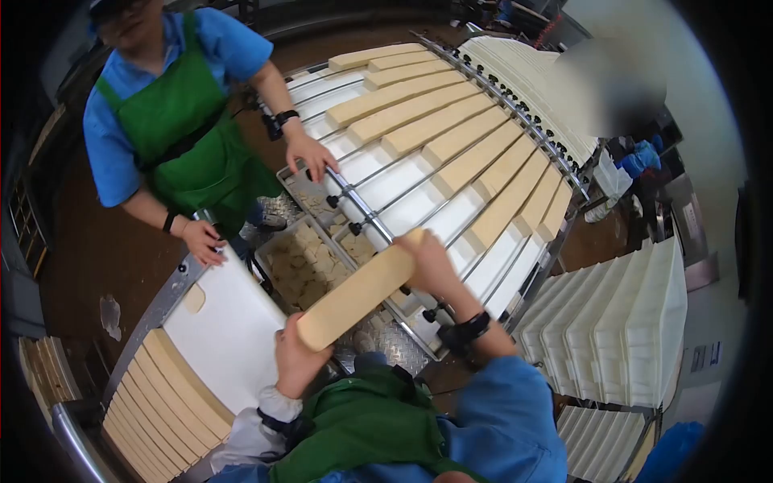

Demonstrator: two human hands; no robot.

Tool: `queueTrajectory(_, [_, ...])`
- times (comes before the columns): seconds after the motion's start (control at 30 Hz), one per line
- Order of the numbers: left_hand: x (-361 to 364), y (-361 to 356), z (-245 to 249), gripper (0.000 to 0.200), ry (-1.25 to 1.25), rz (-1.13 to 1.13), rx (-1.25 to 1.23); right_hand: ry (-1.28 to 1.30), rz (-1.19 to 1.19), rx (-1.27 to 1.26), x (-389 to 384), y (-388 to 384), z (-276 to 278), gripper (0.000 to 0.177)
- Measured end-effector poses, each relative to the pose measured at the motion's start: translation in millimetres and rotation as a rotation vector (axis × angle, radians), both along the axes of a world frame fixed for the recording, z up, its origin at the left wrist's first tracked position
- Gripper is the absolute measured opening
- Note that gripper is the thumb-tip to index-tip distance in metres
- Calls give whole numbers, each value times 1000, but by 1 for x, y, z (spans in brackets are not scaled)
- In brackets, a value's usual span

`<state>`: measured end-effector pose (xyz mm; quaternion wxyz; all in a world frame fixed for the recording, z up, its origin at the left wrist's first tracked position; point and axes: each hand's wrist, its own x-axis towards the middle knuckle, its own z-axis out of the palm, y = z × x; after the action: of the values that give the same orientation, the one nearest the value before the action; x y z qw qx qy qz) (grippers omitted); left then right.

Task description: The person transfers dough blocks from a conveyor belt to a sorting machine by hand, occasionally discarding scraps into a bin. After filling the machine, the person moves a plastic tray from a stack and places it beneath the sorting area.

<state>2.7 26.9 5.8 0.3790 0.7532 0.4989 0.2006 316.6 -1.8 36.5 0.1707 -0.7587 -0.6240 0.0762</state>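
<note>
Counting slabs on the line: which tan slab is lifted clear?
The slab held at its ends by the left hand and right hand; the others lie on the rack or stacked.

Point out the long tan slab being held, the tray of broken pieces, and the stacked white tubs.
long tan slab (358,294): head view, middle of its top face.
tray of broken pieces (265,270): head view, its left metal rim.
stacked white tubs (636,322): head view, one tub's side wall.
</note>
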Motion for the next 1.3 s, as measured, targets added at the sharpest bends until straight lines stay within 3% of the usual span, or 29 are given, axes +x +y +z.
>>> queueTrajectory(0.2, [146, -4, 27, 72, 50, -72, 10, 171, 4, -210, 170, 4, 6, 62])
queueTrajectory(0.3, [175, -2, 25, 74, 70, -105, 25, 480, 135, -380, 223, 23, -29, 73])
queueTrajectory(0.4, [197, 0, 36, 75, 54, -115, 79, 631, -263, -379, 231, 21, -23, 78])
queueTrajectory(0.5, [208, 0, 25, 73, -54, -66, -83, 524, -493, -25, 252, 33, -93, 75])
queueTrajectory(0.53, [214, 2, 14, 72, -106, -48, -174, 284, -488, 30, 246, 32, -89, 72])
queueTrajectory(0.6, [229, 2, -5, 65, -139, -87, -62, -202, -463, 131, 224, 24, -79, 66])
queueTrajectory(0.63, [236, 2, -15, 62, -158, -104, -9, -171, -394, 168, 214, 20, -72, 64])
queueTrajectory(0.73, [265, 8, -44, 60, -448, -30, -344, -26, -167, 273, 176, 4, -62, 56])
queueTrajectory(0.87, [288, 7, -35, 49, -161, 28, -167, 138, 158, 305, 125, -12, -50, 46])
queueTrajectory(1.0, [281, 12, -75, 40, -367, 60, -128, 209, 207, 246, 107, -14, -66, 44])
queueTrajectory(1.13, [266, 20, -45, 37, -192, 84, -155, 2, 143, 208, 98, -13, -59, 52])
queueTrajectory(1.27, [223, 30, -4, 36, -252, 239, -93, -89, 89, 199, 84, -11, -71, 56])
queueTrajectory(1.3, [206, 36, 0, 43, -480, 283, -273, -79, 79, 208, 81, -11, -70, 56])
